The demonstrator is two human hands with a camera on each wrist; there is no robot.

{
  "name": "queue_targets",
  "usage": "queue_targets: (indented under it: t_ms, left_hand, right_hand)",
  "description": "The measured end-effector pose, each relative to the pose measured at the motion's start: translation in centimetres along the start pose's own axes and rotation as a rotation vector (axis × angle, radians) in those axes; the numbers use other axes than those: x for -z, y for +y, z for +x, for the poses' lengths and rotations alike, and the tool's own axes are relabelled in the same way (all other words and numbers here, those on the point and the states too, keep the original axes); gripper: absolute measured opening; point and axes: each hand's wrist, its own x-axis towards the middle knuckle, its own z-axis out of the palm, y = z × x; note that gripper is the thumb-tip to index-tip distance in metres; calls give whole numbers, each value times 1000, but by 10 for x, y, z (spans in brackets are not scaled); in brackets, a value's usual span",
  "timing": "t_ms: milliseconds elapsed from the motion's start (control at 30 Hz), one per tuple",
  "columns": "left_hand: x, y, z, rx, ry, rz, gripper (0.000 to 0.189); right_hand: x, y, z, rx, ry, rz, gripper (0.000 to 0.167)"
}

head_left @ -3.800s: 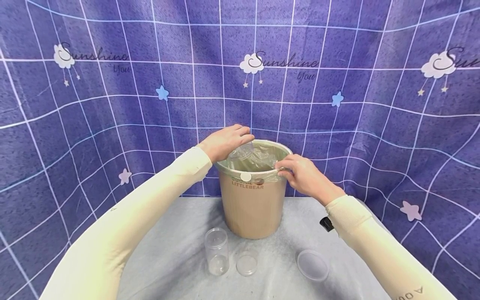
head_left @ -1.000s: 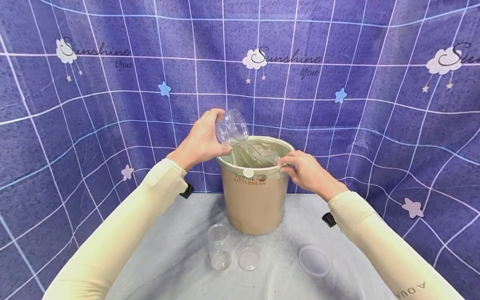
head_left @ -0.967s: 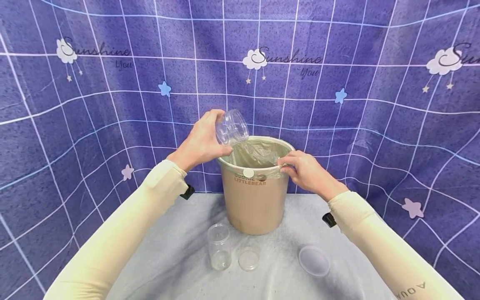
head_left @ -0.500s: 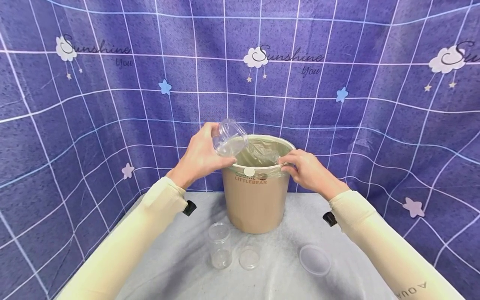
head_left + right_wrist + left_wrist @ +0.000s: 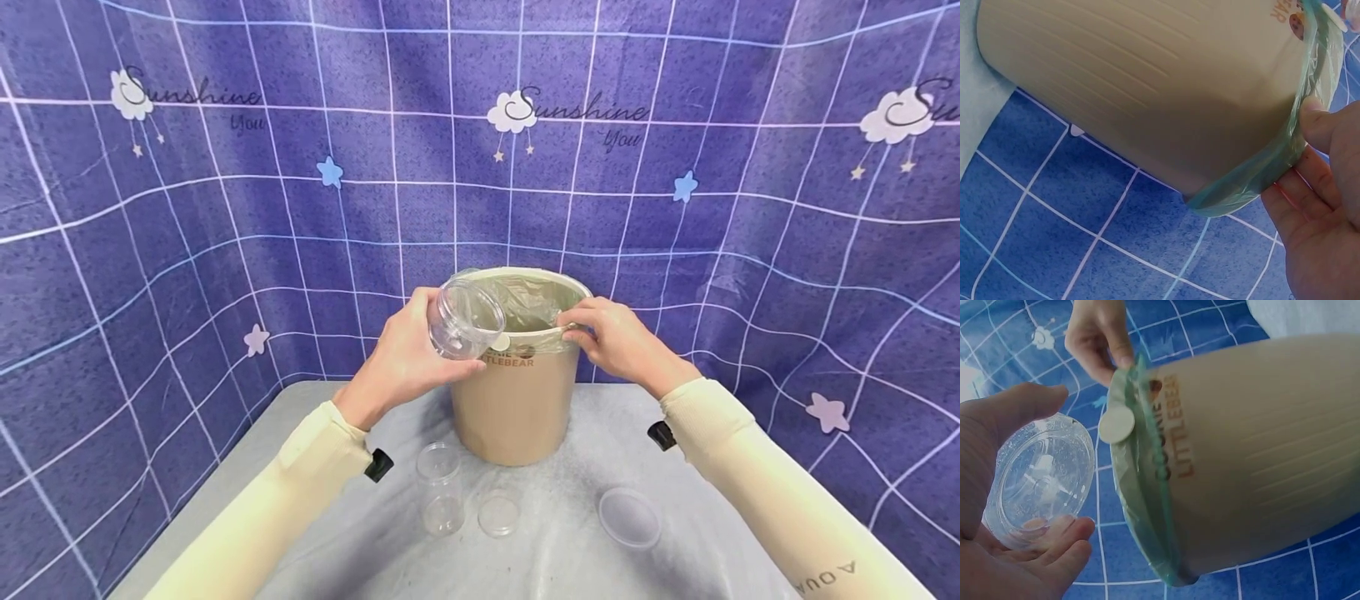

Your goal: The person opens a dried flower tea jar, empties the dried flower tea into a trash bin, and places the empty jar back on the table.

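Note:
My left hand (image 5: 405,354) grips a clear plastic jar (image 5: 457,333), tilted with its mouth toward the right, at the front left of the bin's rim. In the left wrist view the thumb and fingers curl round the jar (image 5: 1047,475). A beige trash bin (image 5: 513,408) stands upright on the table, lined with a thin green bag (image 5: 532,300). My right hand (image 5: 618,342) pinches the bin's rim and the bag at the right side. The right wrist view shows its thumb on the bag's folded edge (image 5: 1254,178).
A tall clear jar (image 5: 441,492) stands on the grey table (image 5: 360,533) before the bin. Right of it lies a small round clear lid (image 5: 498,512), and farther right a larger oval translucent lid (image 5: 630,518). A blue gridded curtain (image 5: 360,217) surrounds the back and sides.
Earlier the left hand held the jar down in the bin's mouth, then raised it above the rim. Now it has come lower and nearer me. The right hand stays on the rim.

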Motion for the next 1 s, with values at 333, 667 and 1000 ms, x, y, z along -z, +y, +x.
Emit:
queue_targets:
  t_ms: [333, 667, 1000]
  left_hand:
    - [-13, -1, -24, -24, -19, 8, 98]
    - [-36, 1, -53, -40, -48, -113, 96]
    - [-61, 9, -81, -40, -127, -173, 98]
  right_hand:
    - [5, 0, -1, -31, -31, 23, 17]
    - [5, 1, 1, -14, -13, 30, 17]
    - [4, 1, 1, -38, -32, 42, 18]
